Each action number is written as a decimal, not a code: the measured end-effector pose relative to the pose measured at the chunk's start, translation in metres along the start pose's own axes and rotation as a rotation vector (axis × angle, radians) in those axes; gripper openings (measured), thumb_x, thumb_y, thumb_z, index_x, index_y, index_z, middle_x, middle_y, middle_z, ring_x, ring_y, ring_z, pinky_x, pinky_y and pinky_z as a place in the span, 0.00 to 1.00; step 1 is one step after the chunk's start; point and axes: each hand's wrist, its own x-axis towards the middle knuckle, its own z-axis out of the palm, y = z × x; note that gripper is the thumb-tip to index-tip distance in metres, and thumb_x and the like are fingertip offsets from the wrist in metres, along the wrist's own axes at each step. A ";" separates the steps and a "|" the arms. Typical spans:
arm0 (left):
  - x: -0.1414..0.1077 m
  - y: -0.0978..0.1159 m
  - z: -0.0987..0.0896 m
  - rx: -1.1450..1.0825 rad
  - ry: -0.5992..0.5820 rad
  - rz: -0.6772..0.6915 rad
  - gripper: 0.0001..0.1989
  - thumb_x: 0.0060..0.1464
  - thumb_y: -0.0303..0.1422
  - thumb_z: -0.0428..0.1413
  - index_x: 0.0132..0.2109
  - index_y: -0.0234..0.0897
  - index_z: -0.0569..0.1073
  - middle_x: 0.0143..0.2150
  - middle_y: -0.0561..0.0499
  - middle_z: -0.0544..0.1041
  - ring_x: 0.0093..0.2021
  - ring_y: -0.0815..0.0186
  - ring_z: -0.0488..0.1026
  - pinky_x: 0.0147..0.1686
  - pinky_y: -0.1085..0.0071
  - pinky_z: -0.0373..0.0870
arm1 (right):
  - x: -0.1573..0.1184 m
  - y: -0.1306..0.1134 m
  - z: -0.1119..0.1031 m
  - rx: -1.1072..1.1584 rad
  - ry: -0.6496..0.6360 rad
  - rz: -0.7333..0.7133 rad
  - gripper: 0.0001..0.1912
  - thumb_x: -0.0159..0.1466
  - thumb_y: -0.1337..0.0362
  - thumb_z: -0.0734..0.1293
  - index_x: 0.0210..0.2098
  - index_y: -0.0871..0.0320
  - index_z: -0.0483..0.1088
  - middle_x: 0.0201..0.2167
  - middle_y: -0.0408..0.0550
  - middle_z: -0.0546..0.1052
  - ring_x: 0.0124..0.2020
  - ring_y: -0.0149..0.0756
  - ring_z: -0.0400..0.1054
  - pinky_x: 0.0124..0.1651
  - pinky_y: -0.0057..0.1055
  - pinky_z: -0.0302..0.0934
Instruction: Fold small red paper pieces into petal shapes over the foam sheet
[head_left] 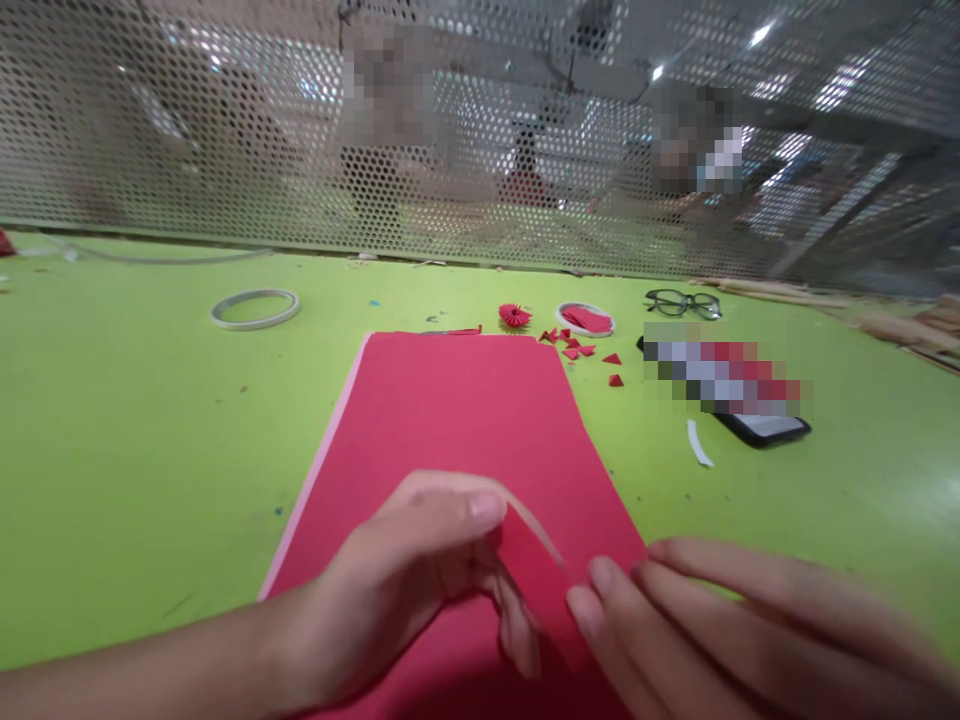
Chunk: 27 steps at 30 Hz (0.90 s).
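Note:
Between my two hands is a small piece of red paper point(536, 565), held above a large red sheet point(465, 400). My left hand point(420, 560) pinches the paper's upper left end between thumb and fingers. At its right end, the fingertips of my right hand point(720, 620) are closed on it; this hand is a little blurred. The large sheet lies on the green table, with a pale edge along its left side. Beyond its far right corner are several small folded red paper pieces point(572, 350) and a round pleated red paper piece point(514, 316).
A white ring point(255, 309) lies at the left. At the back right are a round white-rimmed holder point(586, 319) with red paper inside, eyeglasses point(683, 304) and a partly blurred phone point(765, 430). A perforated metal screen point(465, 180) borders the table; people are behind it.

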 end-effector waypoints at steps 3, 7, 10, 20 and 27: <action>0.001 -0.001 0.008 0.102 0.143 0.003 0.13 0.42 0.36 0.72 0.23 0.31 0.79 0.17 0.51 0.77 0.20 0.69 0.73 0.28 0.75 0.71 | 0.008 0.007 -0.007 -0.107 -0.135 -0.112 0.08 0.66 0.54 0.68 0.44 0.38 0.78 0.36 0.38 0.86 0.31 0.39 0.79 0.35 0.33 0.77; 0.002 -0.004 0.014 0.257 0.298 0.075 0.08 0.44 0.28 0.70 0.23 0.32 0.79 0.18 0.52 0.80 0.20 0.69 0.75 0.26 0.77 0.72 | 0.017 -0.001 -0.005 -0.259 0.005 -0.311 0.12 0.67 0.63 0.67 0.46 0.40 0.78 0.37 0.41 0.86 0.32 0.40 0.79 0.38 0.35 0.75; 0.001 -0.004 0.014 0.333 0.348 0.156 0.09 0.50 0.26 0.64 0.23 0.34 0.81 0.19 0.50 0.82 0.22 0.67 0.78 0.28 0.77 0.75 | 0.027 -0.013 0.007 -0.290 0.168 -0.346 0.10 0.64 0.66 0.69 0.42 0.45 0.79 0.34 0.42 0.86 0.30 0.39 0.79 0.36 0.34 0.73; -0.001 -0.003 0.015 0.524 0.303 0.309 0.10 0.52 0.25 0.61 0.26 0.38 0.85 0.24 0.51 0.86 0.27 0.64 0.82 0.30 0.79 0.78 | 0.029 -0.020 0.028 0.204 0.180 0.226 0.09 0.59 0.69 0.73 0.24 0.50 0.77 0.22 0.39 0.79 0.25 0.33 0.73 0.29 0.25 0.67; -0.003 -0.007 0.010 0.475 0.226 0.308 0.13 0.55 0.26 0.60 0.25 0.37 0.85 0.25 0.48 0.86 0.27 0.64 0.82 0.30 0.78 0.79 | 0.033 -0.025 0.018 0.131 0.156 0.194 0.10 0.59 0.70 0.73 0.23 0.49 0.76 0.22 0.38 0.79 0.23 0.31 0.72 0.27 0.24 0.66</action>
